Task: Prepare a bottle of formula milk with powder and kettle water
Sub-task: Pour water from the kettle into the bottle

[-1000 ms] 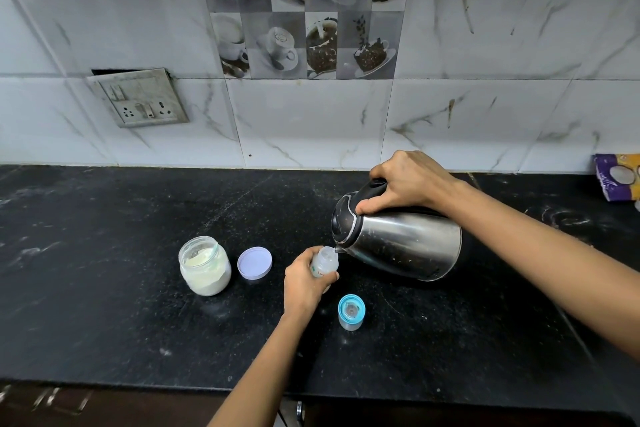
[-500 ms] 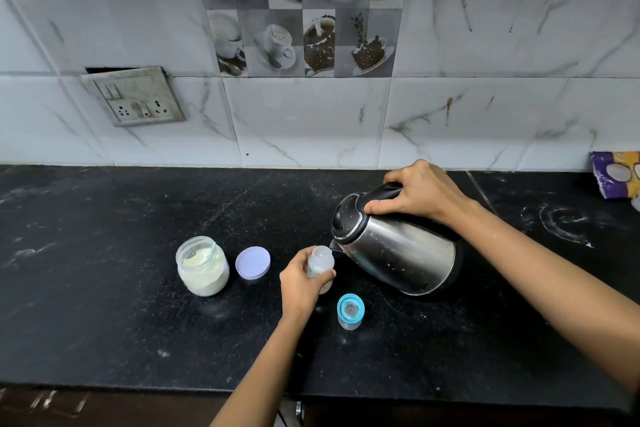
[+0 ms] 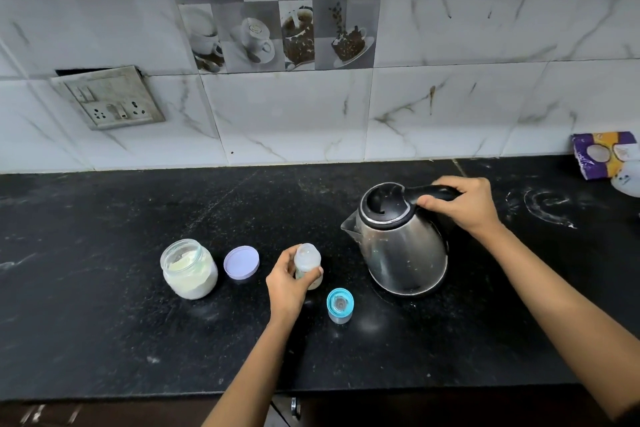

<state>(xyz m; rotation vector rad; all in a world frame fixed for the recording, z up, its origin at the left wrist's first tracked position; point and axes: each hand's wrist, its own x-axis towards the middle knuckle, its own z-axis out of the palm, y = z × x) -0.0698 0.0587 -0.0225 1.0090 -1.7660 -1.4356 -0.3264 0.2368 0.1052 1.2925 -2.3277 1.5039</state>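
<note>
Small open bottle [image 3: 307,262] rests on the black worktop [image 3: 104,288], left hand [image 3: 287,282] wrapped around its body; probably light, easily tipped. Right hand [image 3: 464,204] grips the upright steel kettle [image 3: 401,253] by its handle; likely heavy.

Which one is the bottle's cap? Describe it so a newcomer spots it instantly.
Start at the steel kettle standing on the black counter. Nearer the camera and left of its base, beside the left hand holding the small bottle, stands a short turquoise-ringed cap. It is the only blue piece; the other loose lid, by the powder jar, is lilac and flat.
</note>
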